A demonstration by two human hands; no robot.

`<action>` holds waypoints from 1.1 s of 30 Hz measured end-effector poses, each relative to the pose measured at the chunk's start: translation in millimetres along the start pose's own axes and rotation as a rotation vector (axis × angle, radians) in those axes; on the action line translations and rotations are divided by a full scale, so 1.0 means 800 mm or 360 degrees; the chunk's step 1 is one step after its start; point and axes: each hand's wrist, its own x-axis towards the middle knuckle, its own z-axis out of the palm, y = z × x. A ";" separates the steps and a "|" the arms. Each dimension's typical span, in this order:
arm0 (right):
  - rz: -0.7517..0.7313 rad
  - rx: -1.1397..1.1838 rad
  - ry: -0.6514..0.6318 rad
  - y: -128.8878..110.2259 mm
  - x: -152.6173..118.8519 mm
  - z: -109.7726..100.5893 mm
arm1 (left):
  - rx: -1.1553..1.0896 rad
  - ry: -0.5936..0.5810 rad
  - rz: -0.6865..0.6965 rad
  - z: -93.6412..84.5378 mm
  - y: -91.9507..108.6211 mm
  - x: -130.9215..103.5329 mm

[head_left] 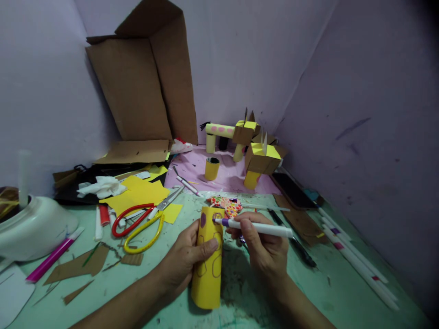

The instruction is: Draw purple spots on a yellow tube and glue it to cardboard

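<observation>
A yellow paper-covered tube (207,292) stands tilted in front of me, with purple outlined shapes on its side and one filled purple spot near its top left. My left hand (187,256) is wrapped round it from the left, the thumb across its front. In my right hand (265,246) is a white marker (260,227) with a purple collar. Its tip touches a partly coloured outline near the top right of the tube. The fingers behind the tube are hidden.
Red-and-yellow scissors (159,211) lie open on yellow paper (137,192) at the left. Behind are a yellow cup-like tube (212,170), box-headed cardboard figures (262,157) and a large cardboard box (130,87). A white pot (44,226) stands far left; markers (360,265) and a phone (295,191) lie right.
</observation>
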 end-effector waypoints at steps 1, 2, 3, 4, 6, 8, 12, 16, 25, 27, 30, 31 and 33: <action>0.0008 0.0008 -0.0003 0.001 -0.001 0.000 | -0.0001 -0.0011 0.0004 0.000 -0.001 0.000; 0.0020 0.0014 -0.0004 0.002 -0.002 -0.001 | -0.0003 -0.0022 0.0007 -0.001 -0.001 0.001; 0.0030 0.0020 -0.0003 0.003 -0.003 -0.001 | -0.0002 -0.0030 0.0008 -0.001 -0.002 0.001; 0.0041 0.0023 -0.0004 0.004 -0.003 -0.002 | -0.0001 -0.0038 0.0009 -0.002 -0.002 0.001; 0.0045 0.0025 -0.0010 0.005 -0.003 -0.002 | 0.0002 -0.0039 0.0012 -0.002 -0.002 0.002; 0.0039 0.0027 -0.0022 0.004 -0.003 -0.003 | 0.0005 -0.0032 0.0015 -0.001 -0.001 0.002; 0.0031 0.0023 -0.0036 0.003 -0.001 -0.002 | 0.0001 -0.0038 0.0014 -0.002 -0.001 0.001; 0.0026 0.0034 -0.0008 0.005 -0.003 -0.002 | 0.0002 -0.0055 0.0015 -0.004 -0.002 0.000; 0.0028 0.0056 -0.0018 0.005 -0.003 -0.001 | -0.0017 -0.0032 0.0002 -0.002 -0.001 0.002; 0.0054 0.0089 0.0018 0.004 -0.002 -0.002 | -0.0019 -0.0009 -0.0008 -0.002 0.000 0.001; 0.0065 0.0138 0.0145 0.004 -0.001 -0.005 | -0.0027 0.0064 -0.0068 -0.002 0.001 0.000; 0.0062 0.0131 0.0167 0.005 -0.001 -0.005 | -0.0028 0.0086 -0.0081 -0.002 0.001 0.000; 0.0042 0.0095 0.0141 0.005 -0.002 -0.006 | -0.0031 0.0105 -0.0080 -0.001 0.001 0.000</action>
